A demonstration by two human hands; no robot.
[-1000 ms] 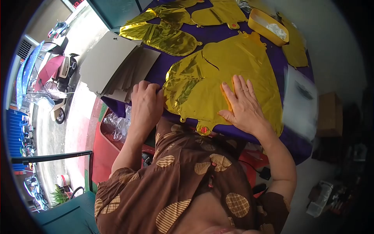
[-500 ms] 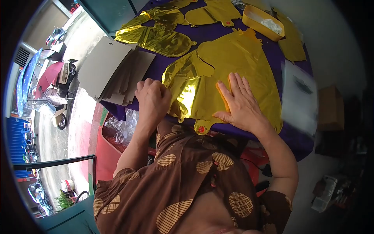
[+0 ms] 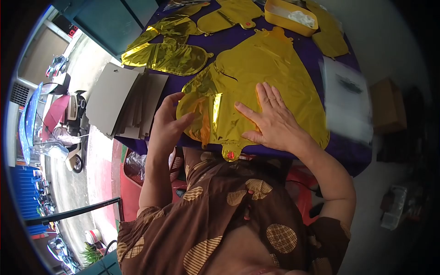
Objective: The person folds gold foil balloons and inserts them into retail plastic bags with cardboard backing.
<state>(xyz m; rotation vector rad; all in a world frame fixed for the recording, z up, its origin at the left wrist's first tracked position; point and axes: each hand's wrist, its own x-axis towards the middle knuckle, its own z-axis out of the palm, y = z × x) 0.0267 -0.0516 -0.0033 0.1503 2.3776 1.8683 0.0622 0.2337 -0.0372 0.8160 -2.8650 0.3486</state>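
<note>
A large gold foil balloon [image 3: 293, 87], deflated and flat, lies on a purple cloth. My right hand [image 3: 277, 119] rests palm down on it, with the fingers stretched and the thumb apart. At the balloon's left edge is my left hand [image 3: 168, 120]; its thumb and fingers are apart and nothing shows between them. Beside that hand, the shiny left part of the foil carries creases and an orange reflection. A tab with a red mark [image 3: 230, 155] sticks out over the near edge of the table.
More flat gold foil balloons [image 3: 167, 58] lie farther back. A yellow tub [image 3: 279, 20] with white material stands at the back right. Grey card sheets [image 3: 107, 98] are stacked on the left, and a clear plastic packet [image 3: 346, 103] lies on the right.
My left hand has gone from a closed fist to spread fingers at the foil's left edge. The folded left part lies flatter. My right hand stays on the balloon with its fingers spread wider.
</note>
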